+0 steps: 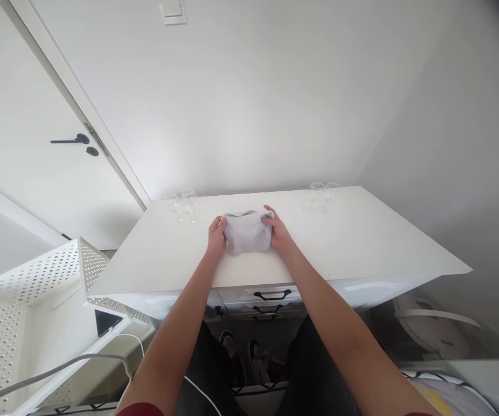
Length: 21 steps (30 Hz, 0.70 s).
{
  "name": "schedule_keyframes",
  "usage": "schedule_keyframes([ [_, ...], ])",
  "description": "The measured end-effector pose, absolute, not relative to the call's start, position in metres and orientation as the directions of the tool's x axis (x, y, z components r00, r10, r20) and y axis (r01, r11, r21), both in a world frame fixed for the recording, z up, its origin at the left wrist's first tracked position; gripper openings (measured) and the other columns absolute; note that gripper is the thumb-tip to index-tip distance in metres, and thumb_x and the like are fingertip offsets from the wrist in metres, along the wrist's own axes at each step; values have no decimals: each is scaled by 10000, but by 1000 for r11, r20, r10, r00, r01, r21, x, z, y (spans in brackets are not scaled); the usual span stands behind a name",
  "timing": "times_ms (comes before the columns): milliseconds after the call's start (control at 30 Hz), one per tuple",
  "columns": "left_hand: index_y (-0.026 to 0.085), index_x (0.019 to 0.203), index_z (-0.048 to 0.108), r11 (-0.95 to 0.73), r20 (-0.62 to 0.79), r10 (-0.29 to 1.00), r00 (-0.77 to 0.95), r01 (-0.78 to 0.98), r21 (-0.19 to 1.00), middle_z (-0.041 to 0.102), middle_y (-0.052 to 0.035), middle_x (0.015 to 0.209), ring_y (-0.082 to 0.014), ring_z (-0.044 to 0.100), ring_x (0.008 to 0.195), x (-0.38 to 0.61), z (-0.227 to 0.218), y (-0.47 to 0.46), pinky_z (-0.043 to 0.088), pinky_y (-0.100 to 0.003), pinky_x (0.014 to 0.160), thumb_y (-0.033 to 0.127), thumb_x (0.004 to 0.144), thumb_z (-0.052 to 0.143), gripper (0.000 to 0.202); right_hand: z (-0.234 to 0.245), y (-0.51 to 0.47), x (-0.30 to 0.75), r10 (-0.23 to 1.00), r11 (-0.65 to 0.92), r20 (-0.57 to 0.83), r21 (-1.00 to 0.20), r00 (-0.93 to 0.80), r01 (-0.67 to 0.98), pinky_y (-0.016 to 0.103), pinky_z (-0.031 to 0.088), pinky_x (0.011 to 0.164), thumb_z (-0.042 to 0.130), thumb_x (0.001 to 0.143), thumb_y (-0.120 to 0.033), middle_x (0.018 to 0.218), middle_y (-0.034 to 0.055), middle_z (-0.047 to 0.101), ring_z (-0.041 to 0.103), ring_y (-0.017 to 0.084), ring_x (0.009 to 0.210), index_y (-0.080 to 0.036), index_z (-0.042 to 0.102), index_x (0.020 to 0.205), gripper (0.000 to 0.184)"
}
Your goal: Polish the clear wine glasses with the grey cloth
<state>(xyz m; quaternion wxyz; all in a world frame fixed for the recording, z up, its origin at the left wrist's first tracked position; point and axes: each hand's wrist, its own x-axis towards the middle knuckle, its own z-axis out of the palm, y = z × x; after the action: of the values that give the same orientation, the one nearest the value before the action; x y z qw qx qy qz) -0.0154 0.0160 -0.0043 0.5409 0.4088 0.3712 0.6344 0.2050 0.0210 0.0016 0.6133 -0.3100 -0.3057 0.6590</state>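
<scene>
A light grey folded cloth (pixel 246 232) lies on the white tabletop (pixel 362 242), roughly in its middle. My left hand (pixel 216 234) grips the cloth's left edge, fingers curled around it. My right hand (pixel 278 230) holds the right edge, with the fingers over the top corner. Both forearms reach forward over the table's near edge.
Three clear stemmed glasses (pixel 183 205) stand at the back left of the table and two more glasses (pixel 322 194) at the back right. Drawers with black handles (pixel 272 296) sit under the table. A white perforated shelf (pixel 37 277) is on the left, a door with a black handle (pixel 71 140) behind it.
</scene>
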Motion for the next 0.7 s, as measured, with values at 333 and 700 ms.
schedule_keyframes([
  [333,238,936,719,-266,209,954,-216,-282,922,657,-26,912,-159,588,817,-20,-1,16,462,-260,694,390,829,758,190,3,24,215,982,80,-50,-766,183,-638,390,601,836,863,672,-298,1079,-1,763,717,229,954,-359,606,1337,715],
  [700,259,1064,801,-406,408,867,-287,70,911,598,-41,962,-171,531,818,-14,4,11,455,-316,815,251,757,856,312,-10,33,211,937,285,244,-948,252,-141,390,491,1033,814,589,-156,1175,30,676,593,246,1135,-269,786,964,393],
])
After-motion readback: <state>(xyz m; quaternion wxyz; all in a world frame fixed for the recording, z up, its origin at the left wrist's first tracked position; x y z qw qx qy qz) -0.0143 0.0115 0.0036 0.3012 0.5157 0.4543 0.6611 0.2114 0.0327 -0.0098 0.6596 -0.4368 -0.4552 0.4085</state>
